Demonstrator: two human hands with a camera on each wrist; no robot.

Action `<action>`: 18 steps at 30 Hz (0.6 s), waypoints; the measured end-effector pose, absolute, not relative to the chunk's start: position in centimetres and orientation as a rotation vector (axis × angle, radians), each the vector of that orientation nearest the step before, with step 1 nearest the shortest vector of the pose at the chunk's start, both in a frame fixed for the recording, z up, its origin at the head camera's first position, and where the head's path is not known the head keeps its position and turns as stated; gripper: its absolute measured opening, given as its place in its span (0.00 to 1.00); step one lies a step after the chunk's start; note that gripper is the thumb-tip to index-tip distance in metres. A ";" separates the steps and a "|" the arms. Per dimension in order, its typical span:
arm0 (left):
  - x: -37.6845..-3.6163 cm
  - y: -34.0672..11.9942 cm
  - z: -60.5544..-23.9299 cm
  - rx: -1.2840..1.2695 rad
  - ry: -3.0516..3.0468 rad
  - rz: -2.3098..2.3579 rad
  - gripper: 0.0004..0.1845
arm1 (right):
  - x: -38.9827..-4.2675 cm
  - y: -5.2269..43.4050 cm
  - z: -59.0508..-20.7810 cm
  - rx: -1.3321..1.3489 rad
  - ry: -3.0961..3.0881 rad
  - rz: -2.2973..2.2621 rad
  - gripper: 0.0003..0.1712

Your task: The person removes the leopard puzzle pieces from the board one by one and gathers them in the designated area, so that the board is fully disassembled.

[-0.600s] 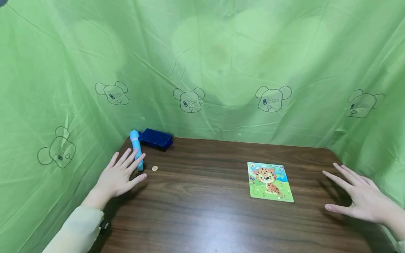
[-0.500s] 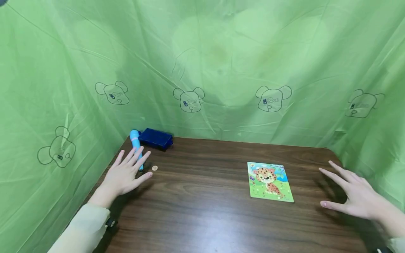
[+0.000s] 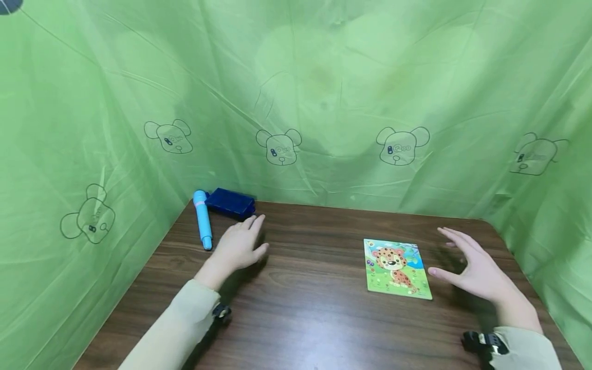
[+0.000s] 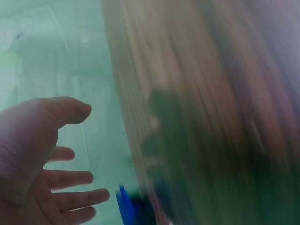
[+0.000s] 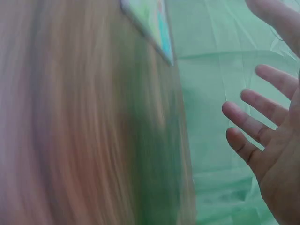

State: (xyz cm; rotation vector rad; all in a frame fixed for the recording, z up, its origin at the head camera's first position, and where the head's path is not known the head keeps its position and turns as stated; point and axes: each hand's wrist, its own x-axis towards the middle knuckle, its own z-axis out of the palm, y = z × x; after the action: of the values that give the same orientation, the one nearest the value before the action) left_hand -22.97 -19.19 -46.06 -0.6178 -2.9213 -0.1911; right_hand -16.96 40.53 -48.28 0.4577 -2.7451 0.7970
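Left hand (image 3: 238, 245): fingers spread, empty, near blue pen (image 3: 202, 219).
Right hand (image 3: 472, 264): fingers spread, empty, beside leopard puzzle (image 3: 396, 267).

dark wooden table (image 3: 300, 308), green cloth backdrop (image 3: 324, 77) printed with bear heads (image 3: 279, 146)

Both wrist views smear the table (image 4: 211, 93) — the puzzle card (image 5: 152, 23) is cut by the top edge.
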 end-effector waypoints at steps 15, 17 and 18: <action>-25.9 -6.7 -48.6 -0.548 -2.861 -0.880 0.42 | -18.6 38.6 -51.1 0.302 -2.868 1.044 0.57; -26.3 -5.5 -48.8 -0.567 -2.857 -1.018 0.43 | -18.7 38.4 -51.4 0.284 -2.885 1.074 0.58; -26.4 -4.8 -48.9 -0.570 -2.851 -1.079 0.43 | -18.7 38.3 -51.5 0.281 -2.899 1.093 0.59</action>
State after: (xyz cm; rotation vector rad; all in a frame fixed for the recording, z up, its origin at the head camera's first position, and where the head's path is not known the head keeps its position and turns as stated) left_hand -26.36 -4.81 -48.91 -0.5700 -2.8505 -1.0792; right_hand -18.66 38.28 -51.49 0.2810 -2.8991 1.0931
